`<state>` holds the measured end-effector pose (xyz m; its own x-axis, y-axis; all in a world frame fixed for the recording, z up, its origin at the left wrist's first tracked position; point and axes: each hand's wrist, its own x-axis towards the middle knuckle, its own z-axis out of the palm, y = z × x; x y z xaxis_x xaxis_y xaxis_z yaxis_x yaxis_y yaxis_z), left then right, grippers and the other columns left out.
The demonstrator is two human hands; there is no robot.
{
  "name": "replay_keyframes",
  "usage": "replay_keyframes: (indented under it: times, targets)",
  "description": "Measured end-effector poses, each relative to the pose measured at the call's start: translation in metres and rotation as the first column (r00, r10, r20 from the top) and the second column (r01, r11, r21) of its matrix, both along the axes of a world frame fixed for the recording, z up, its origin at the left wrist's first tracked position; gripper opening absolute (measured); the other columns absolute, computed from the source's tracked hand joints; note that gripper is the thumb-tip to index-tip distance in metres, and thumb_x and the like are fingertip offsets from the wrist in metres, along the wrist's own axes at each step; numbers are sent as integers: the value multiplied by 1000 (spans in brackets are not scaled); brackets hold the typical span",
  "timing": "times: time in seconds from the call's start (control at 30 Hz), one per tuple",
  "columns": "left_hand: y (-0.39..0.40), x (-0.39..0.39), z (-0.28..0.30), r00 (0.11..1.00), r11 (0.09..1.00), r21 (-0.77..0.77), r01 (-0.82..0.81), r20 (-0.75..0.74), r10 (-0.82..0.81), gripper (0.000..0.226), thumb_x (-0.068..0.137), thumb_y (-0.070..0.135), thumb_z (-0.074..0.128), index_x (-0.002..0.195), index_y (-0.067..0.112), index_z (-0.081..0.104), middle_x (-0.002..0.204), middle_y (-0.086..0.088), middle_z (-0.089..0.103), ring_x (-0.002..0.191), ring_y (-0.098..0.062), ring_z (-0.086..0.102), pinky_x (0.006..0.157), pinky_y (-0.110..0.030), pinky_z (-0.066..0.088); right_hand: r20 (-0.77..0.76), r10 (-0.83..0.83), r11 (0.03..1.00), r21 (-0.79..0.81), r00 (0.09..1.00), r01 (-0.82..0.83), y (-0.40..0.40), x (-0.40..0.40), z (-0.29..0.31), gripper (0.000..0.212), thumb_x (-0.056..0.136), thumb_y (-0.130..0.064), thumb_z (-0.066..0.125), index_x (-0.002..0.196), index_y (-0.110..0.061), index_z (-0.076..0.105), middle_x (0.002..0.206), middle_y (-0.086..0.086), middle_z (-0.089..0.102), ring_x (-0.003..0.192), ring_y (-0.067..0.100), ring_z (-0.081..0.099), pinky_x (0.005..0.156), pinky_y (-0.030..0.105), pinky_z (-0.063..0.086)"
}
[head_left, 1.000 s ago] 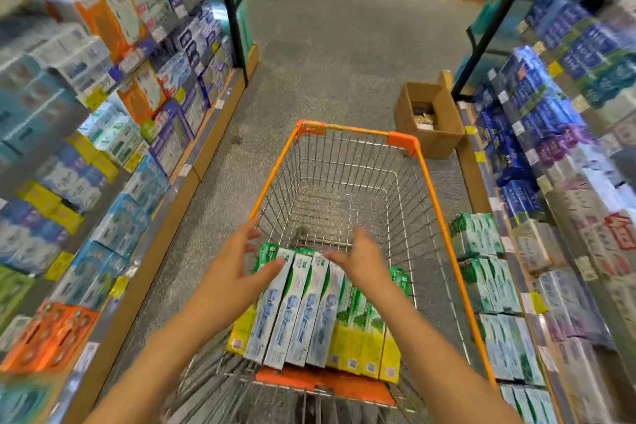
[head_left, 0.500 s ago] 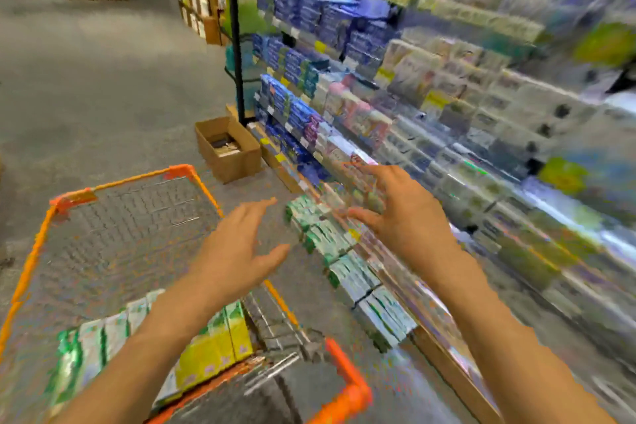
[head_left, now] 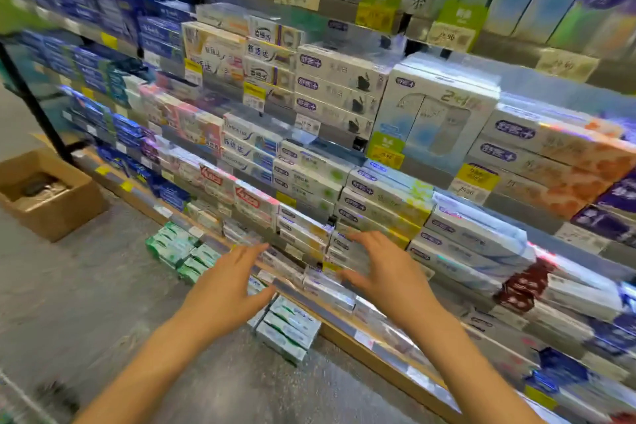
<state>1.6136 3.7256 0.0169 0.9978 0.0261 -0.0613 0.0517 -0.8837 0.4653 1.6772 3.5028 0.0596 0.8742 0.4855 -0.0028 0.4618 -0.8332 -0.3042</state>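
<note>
I face a store shelf unit (head_left: pixel 347 323) packed with toothpaste boxes. My left hand (head_left: pixel 230 289) reaches toward its low shelf edge with fingers spread and holds nothing. My right hand (head_left: pixel 385 272) hovers in front of a row of white toothpaste boxes (head_left: pixel 323 286) on a low shelf, fingers spread and empty. Whether either hand touches a box is unclear in the motion blur. Stacks of green-and-white toothpaste boxes (head_left: pixel 285 327) stand on the floor just below my left hand.
More green-and-white boxes (head_left: pixel 179 248) are stacked on the floor to the left. An open cardboard box (head_left: pixel 44 193) sits on the grey floor at far left beside a black shelf post (head_left: pixel 34 103). Upper shelves hold several blue, white and orange cartons with yellow price tags.
The view has swung right from the orange cart to the shelf; the cart is out of view. Both hands left the boxes in the cart and now reach toward the low shelf.
</note>
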Motion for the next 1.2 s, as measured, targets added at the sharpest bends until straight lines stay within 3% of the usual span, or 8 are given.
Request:
replay_keyframes:
  times: [0.3, 0.5, 0.57, 0.7, 0.83, 1.07, 1.13, 1.2]
  targets:
    - [8, 104, -127, 939, 974, 192, 123, -340, -51, 73, 92, 53, 48, 150, 25, 13, 151, 1, 26, 136, -19, 30, 107, -32, 35, -317, -28, 1000, -9, 948, 27, 8, 101, -117, 59, 90, -44, 58, 139, -17, 39, 138, 2, 45, 123, 20, 46, 95, 33, 42]
    - [29, 159, -279, 813, 844, 363, 395, -565, -137, 74, 92, 47, 50, 150, 20, 12, 152, -5, 23, 139, -25, 26, 109, -39, 30, -677, -125, 981, 24, 725, 191, 29, 137, -299, 58, 88, -33, 65, 135, -9, 42, 131, 8, 49, 116, 24, 51, 77, 20, 36]
    - [35, 180, -343, 794, 812, 380, 443, -587, -158, 76, 92, 44, 54, 150, 20, 12, 154, -4, 21, 140, -25, 23, 111, -41, 29, -739, -170, 962, 20, 652, 274, 33, 148, -373, 63, 87, -28, 68, 138, -6, 39, 123, 9, 50, 115, 24, 51, 88, 25, 40]
    - [38, 216, -476, 763, 730, 424, 536, -613, -204, 92, 88, 44, 61, 152, 18, -1, 158, -5, 8, 145, -28, 8, 116, -45, 16, -654, -218, 970, -64, 725, 234, 41, 174, -521, 57, 84, -35, 69, 124, 1, 49, 102, 18, 58, 100, 31, 59, 72, 27, 38]
    - [31, 240, -616, 713, 604, 456, 654, -639, -289, 117, 77, 51, 69, 149, 16, -15, 159, -9, -3, 145, -32, 2, 116, -52, 9, -522, -158, 968, -251, 838, 27, 58, 184, -658, 79, 84, -52, 63, 140, -7, 32, 137, 15, 38, 126, 32, 37, 102, 40, 37]
    - [36, 259, -773, 689, 488, 497, 718, -610, -392, 114, 80, 50, 67, 148, 9, -15, 158, -12, -4, 145, -32, -3, 116, -48, 1, -364, -7, 945, -307, 931, -113, 87, 176, -813, 107, 83, -60, 57, 150, -5, -7, 156, 16, 7, 143, 36, 9, 115, 50, 8]
    - [41, 260, -791, 713, 491, 517, 701, -512, -479, 114, 73, 51, 73, 150, 3, 4, 155, -17, 14, 143, -33, 14, 115, -47, 9, -305, 24, 943, -310, 952, -123, 91, 172, -833, 113, 76, -66, 61, 150, 0, 6, 152, 21, 20, 139, 39, 23, 113, 51, 20]
    - [46, 258, -808, 751, 518, 567, 641, -322, -577, 114, 42, 49, 88, 134, 1, 41, 126, -20, 54, 119, -33, 45, 103, -43, 26, -228, -7, 949, -308, 974, -65, 94, 165, -853, 121, 45, -79, 72, 133, 1, 50, 121, 17, 59, 108, 34, 59, 89, 44, 50]
